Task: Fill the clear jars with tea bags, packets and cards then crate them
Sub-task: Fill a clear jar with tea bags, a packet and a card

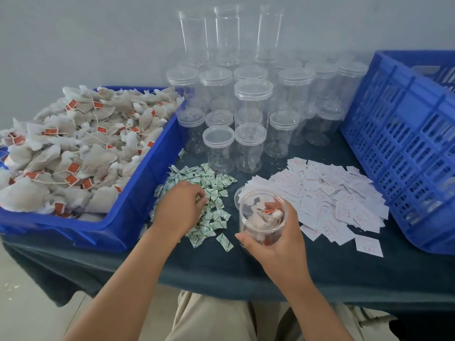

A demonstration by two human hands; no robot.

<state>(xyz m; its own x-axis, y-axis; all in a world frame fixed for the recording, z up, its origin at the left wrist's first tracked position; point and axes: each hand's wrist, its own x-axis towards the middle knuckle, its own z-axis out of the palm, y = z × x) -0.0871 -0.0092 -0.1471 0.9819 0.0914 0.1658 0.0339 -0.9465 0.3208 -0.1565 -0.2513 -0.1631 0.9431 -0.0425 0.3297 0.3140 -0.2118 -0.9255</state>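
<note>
Fingertips of the left hand (179,207) are bunched together, pinching into the green-and-white packets (216,190). The right hand (280,238) curls round an open clear jar (261,217) (tea bags already inside), between the packets and the white cards (332,200). Farther out sit the tea-bag tray (123,217), lidded jars (253,94) and blue crate (406,148).

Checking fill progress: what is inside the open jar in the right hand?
The jar, gripped by the right hand, holds white tea bags, one red tag showing. Nothing else is visible inside. Fingers cover its lower wall, so the bottom cannot be seen.
</note>
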